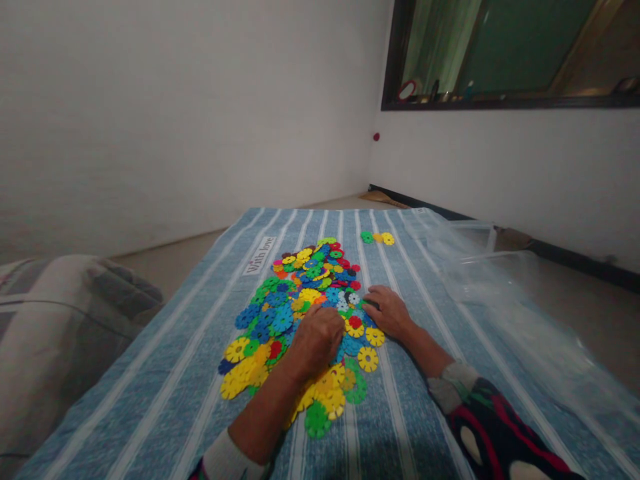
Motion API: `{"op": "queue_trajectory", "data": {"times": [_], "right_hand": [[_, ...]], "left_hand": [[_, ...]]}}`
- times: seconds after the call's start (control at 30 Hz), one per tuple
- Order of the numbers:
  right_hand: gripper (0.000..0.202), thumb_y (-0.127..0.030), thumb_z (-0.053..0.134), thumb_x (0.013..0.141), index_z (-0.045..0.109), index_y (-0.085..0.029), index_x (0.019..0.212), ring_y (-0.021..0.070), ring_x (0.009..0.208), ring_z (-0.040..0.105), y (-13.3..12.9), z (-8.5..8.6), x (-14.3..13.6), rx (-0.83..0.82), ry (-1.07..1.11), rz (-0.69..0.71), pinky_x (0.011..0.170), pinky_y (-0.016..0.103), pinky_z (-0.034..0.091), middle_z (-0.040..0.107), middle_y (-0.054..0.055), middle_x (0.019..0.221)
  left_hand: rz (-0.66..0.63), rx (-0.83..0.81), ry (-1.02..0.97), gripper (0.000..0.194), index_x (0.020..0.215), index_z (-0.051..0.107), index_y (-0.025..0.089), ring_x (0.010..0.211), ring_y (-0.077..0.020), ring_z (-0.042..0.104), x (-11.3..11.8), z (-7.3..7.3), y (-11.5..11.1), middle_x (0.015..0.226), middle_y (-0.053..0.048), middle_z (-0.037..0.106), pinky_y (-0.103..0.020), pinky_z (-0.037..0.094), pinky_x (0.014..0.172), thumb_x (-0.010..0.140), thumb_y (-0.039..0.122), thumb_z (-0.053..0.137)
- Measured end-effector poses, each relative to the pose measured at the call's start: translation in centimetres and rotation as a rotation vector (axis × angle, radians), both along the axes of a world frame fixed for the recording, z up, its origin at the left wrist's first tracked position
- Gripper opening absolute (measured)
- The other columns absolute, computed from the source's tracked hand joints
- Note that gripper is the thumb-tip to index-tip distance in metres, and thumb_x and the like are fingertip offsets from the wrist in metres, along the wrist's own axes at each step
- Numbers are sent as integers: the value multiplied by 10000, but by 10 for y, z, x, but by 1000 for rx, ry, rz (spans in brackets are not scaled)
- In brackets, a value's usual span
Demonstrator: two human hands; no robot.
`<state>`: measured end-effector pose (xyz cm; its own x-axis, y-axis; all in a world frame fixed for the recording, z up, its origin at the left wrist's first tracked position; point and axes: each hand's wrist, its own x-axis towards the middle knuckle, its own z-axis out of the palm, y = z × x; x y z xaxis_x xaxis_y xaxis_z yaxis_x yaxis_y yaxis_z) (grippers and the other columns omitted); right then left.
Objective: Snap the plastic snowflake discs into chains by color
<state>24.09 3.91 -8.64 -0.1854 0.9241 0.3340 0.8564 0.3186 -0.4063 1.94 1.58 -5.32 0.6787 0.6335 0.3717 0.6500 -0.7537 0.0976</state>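
Observation:
A pile of plastic snowflake discs (283,319) in yellow, blue, green, red and other colours is spread over the middle of the striped cloth. My left hand (317,339) rests over the centre of this pile with its fingers curled in; whatever they grip is hidden beneath the knuckles. At the pile's right edge lies my right hand (389,311), thumb and fingers a little apart and reaching toward the discs. Two yellow discs (369,359) lie just below it. Farther back, a green disc (367,237) and a few yellow-orange ones sit apart from the heap.
The blue-and-white striped cloth (190,347) covers the table. Clear plastic containers (480,273) and transparent sheeting (545,333) occupy the right side. A covered bulky object (65,347) stands at the left, with walls behind and a window (525,53) at upper right.

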Motion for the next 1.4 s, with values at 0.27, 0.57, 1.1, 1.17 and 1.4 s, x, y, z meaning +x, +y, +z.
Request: {"op": "queue_trajectory", "data": {"times": [0.27,0.57,1.1,1.17,1.4], "right_hand": [[101,-231,618,832,712,-203,853,211,1069,567,2,-3,2,7,87,18,947,344,421,654,78,1096],[109,-229,630,826,726,-192,861,215,1087,567,4,-6,2,9,101,10,962,351,414,657,87,1107],[134,-262,601,845,724,-209,843,217,1063,571,2,-6,3,21,87,32,949,360,419,657,81,1093],[141,-268,597,848,726,-212,839,222,1071,568,1,-6,3,15,87,32,953,366,417,658,82,1097],[151,-266,587,854,725,-213,823,224,1065,569,0,-4,4,10,86,42,954,366,415,668,83,1065]], "left_hand": [[28,81,2,255,724,600,188,729,-186,564,0,-4,2,721,-44,628,-321,434,724,926,184,444],[21,91,-28,251,746,598,187,732,-185,557,-1,-6,3,740,-49,624,-314,434,708,930,191,428],[124,116,-144,231,820,645,178,759,-194,610,-16,-1,12,764,-70,671,-320,473,723,915,212,438],[174,128,-174,244,811,651,175,761,-197,621,-23,2,17,762,-73,678,-319,483,724,916,223,436],[329,49,-252,216,851,678,183,835,-204,658,-48,12,29,850,-71,719,-322,512,771,867,248,473]]}}
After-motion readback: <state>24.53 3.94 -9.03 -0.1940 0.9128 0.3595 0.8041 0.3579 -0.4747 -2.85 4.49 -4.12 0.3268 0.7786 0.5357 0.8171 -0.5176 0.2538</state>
